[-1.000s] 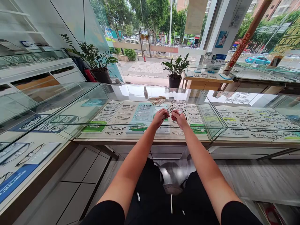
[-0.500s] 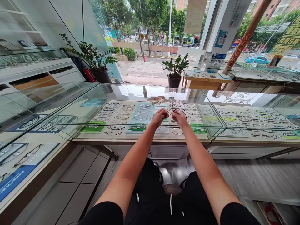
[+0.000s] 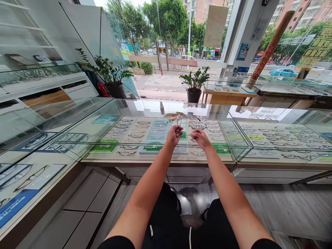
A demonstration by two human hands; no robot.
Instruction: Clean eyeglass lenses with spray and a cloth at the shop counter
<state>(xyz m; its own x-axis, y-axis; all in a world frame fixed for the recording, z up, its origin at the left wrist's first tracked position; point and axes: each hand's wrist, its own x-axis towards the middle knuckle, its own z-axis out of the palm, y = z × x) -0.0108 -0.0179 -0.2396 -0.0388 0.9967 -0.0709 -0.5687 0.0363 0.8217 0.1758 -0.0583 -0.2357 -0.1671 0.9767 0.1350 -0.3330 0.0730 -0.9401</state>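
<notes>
A pair of dark-framed eyeglasses [image 3: 179, 120] is held over the glass display case [image 3: 166, 159] by my left hand [image 3: 174, 135], its fingers closed on the frame. The glasses are turned on end, and one thin temple reaches out to the right. My right hand [image 3: 201, 138] hovers just right of them, apart from my left, with thumb and fingers pinched together. Whatever lies in that pinch is too small to make out. Behind the glasses, a beige cloth [image 3: 171, 117] rests on the case top, and a small white spray bottle [image 3: 162, 108] stands to its left.
Rows of eyeglasses [image 3: 120, 128] lie under the glass, with green cards [image 3: 105, 146] among them. Another glass case [image 3: 280, 138] adjoins on the right, and one runs along the left [image 3: 31, 169]. Potted plants [image 3: 194, 95] stand beyond, before the window.
My hands have moved apart, and my right hand no longer meets the glasses. The glasses have turned upright in my left hand. The view has tilted slightly up.
</notes>
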